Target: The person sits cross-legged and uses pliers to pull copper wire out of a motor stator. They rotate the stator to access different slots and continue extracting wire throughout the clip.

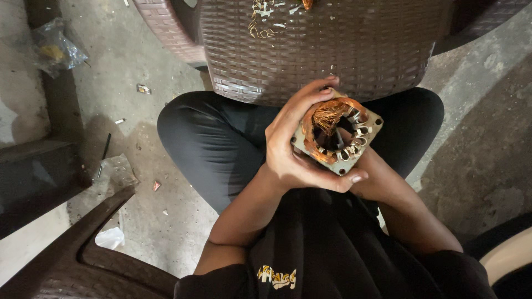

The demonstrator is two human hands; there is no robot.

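square motor stator (338, 133), copper windings, tilted, held

Just one view here, from a camera worn on the head, pointing almost straight down at the wearer's own lap. It's pretty close in: the left hand (296, 147) and the motor stator (337, 133) it wraps sit right around the middle of the frame, with the black-clad knees spreading out to the left and right. The far edge of the shot catches a brown woven stool (332, 50); the near edge is the wearer's chest. Concrete floor (138, 127) fills the left side.
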